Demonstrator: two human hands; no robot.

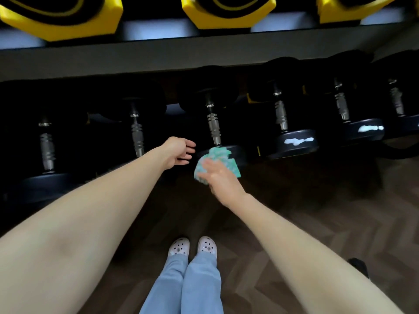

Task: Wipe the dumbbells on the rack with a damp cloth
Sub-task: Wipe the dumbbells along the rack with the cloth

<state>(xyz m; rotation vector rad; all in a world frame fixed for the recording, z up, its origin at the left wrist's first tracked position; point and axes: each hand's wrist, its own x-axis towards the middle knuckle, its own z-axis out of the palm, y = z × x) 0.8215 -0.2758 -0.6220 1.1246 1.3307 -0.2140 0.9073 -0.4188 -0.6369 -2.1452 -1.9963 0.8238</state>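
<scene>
The right hand (221, 180) is closed around a bunched teal cloth (215, 163) and presses it against the near end of a black dumbbell (214, 130) on the lower shelf of the rack (158, 53). Just to the left of the cloth, the left hand (179, 151) hovers with fingers loosely spread, holding nothing, close to the same dumbbell end. Further black dumbbells sit on either side, and yellow dumbbells (226, 10) rest on the shelf above.
</scene>
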